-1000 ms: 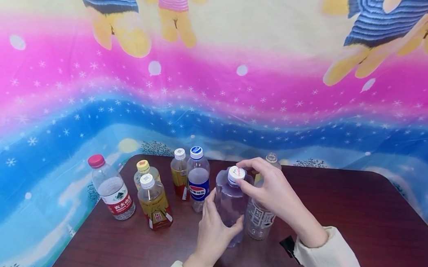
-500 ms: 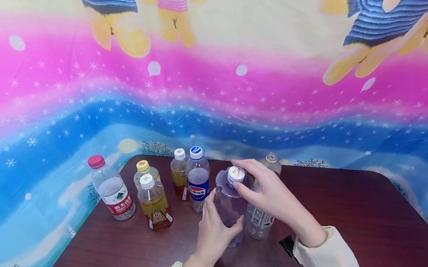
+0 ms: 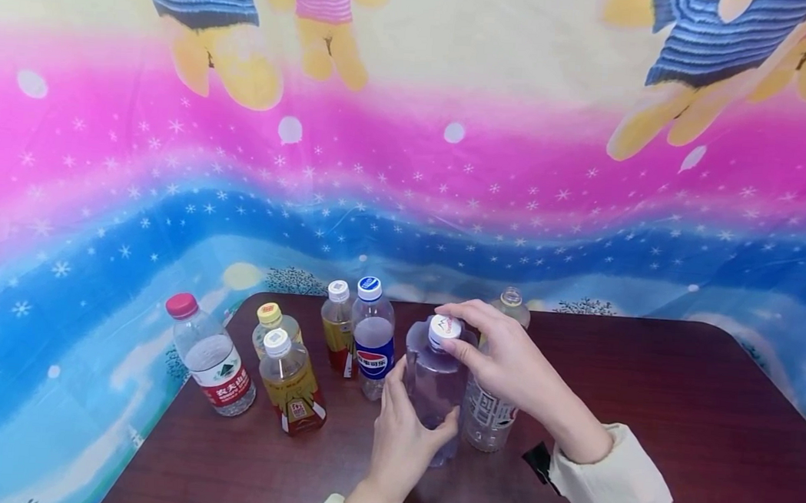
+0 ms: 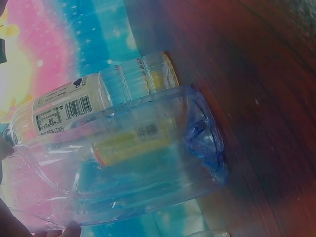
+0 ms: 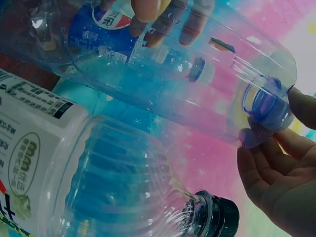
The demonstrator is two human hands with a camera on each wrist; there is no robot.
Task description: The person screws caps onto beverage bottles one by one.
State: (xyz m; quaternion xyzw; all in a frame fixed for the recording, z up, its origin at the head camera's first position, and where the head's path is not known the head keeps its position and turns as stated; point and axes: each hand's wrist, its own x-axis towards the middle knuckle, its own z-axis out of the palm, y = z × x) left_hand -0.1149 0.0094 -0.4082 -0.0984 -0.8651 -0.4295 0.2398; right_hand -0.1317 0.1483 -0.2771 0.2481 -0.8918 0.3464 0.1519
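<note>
A large, clear, purple-tinted plastic bottle [image 3: 430, 380] stands upright near the middle of the table. My left hand [image 3: 402, 436] grips its lower body, thumb on the near right side and fingers on the left. Up at the neck, my right hand [image 3: 503, 358] pinches the white cap [image 3: 445, 327] between thumb and fingers. In the right wrist view the cap [image 5: 281, 118] sits on the bottle's neck with fingers around it. A clear bottle with a white label [image 3: 493, 411] stands close on the right, its top hidden by my right hand; a dark cap [image 5: 224, 217] shows in the right wrist view.
Left of the hands stand a Pepsi bottle [image 3: 374, 350], a red-capped water bottle [image 3: 219, 363], a yellow-capped bottle [image 3: 270, 316] and amber tea bottles [image 3: 293, 391]. An uncapped bottle [image 3: 513, 308] is behind my right hand. A printed cloth [image 3: 410, 129] hangs behind the table [image 3: 677, 407].
My right hand has shifted slightly left at the neck, and the print on the white cap has turned a little. My left hand stays in place on the bottle.
</note>
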